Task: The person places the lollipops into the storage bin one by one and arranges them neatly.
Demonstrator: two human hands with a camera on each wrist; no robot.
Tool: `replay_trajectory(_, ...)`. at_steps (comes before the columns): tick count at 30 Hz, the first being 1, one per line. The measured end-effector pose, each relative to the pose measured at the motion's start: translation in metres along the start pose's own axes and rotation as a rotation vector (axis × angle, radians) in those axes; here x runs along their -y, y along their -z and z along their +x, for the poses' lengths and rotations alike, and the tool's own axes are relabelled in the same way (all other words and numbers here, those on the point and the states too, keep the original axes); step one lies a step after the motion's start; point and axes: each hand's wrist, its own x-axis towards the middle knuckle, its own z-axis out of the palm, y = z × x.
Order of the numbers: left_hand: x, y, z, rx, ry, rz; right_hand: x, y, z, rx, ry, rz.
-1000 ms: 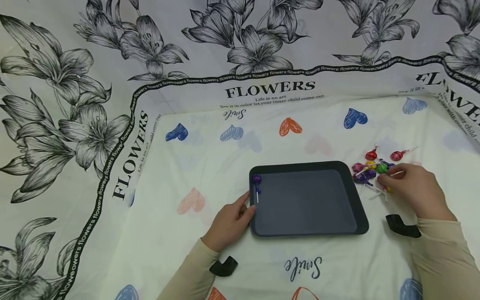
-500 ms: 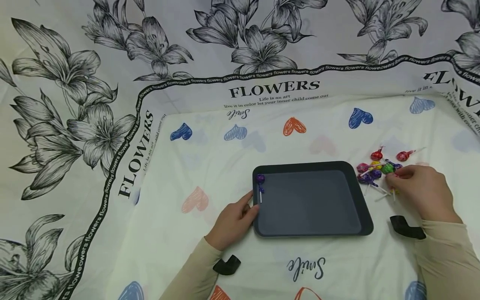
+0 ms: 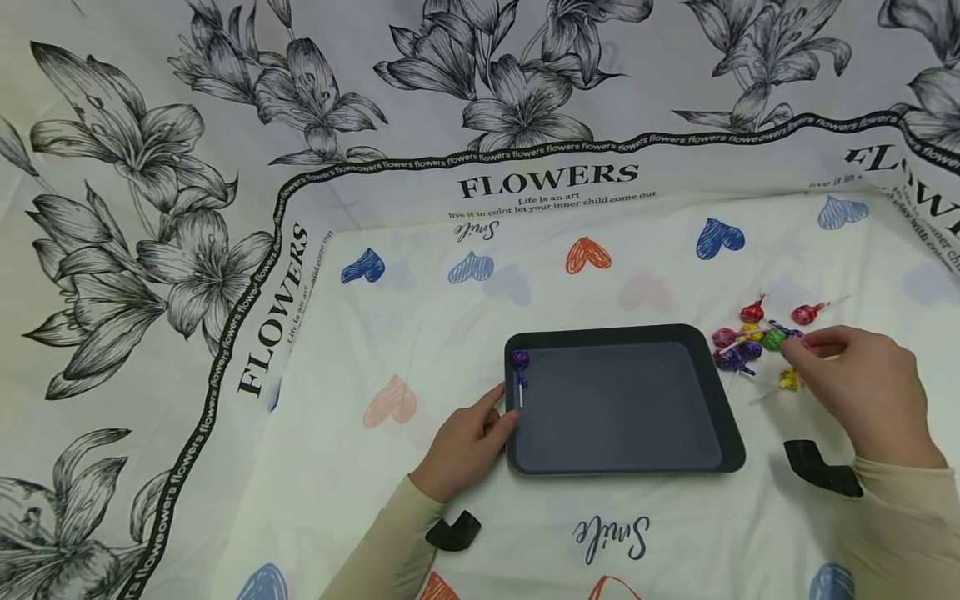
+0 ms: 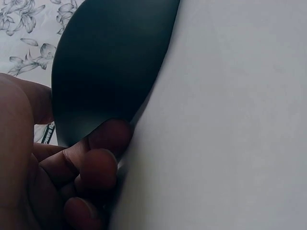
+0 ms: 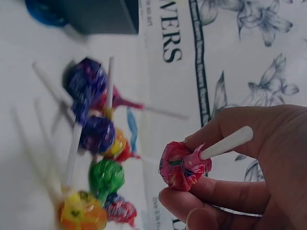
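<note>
My left hand (image 3: 463, 446) grips the left edge of a dark grey rectangular tray (image 3: 720, 400), its fingers curled at the rim in the left wrist view. A purple-wrapped lollipop (image 3: 520, 359) lies in the tray's upper left corner, stick toward me. Right of the tray, my right hand (image 3: 862, 387) pinches a pink-red wrapped lollipop (image 5: 181, 165) by its head, the white stick pointing back to the palm. Just left of that hand lies a loose pile with a green lollipop (image 5: 106, 176), a yellow lollipop (image 5: 82, 211) and purple lollipops (image 5: 98, 134).
A red lollipop (image 3: 806, 314) lies a little apart at the pile's far right, with another red lollipop (image 3: 752, 311) at its back. Under everything is a white cloth (image 3: 435, 333) printed with hearts. Black mounts sit at both wrists.
My right hand has drawn slightly back and right from the pile, with the pink-red lollipop between its fingertips. A yellow lollipop there shows more fully. My left hand still holds the tray.
</note>
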Motion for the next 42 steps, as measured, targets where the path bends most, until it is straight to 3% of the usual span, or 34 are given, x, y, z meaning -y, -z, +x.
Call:
replay_trajectory(8,0.0,0.002,-0.001,-0.002,-0.002,0.016,0.027,-0.006,-0.013,-0.04,0.205,0.042)
replay_trajectory(17,-0.001,0.002,0.0,0.011,-0.002,0.02,0.058,-0.024,-0.021,-0.038,0.303,0.105)
replay_trajectory(24,0.0,0.003,0.001,0.014,-0.014,0.024,0.092,-0.034,-0.026,-0.074,0.363,0.049)
replay_trajectory(42,0.004,0.006,0.001,0.019,-0.033,0.017,0.157,-0.087,-0.035,0.109,0.505,0.069)
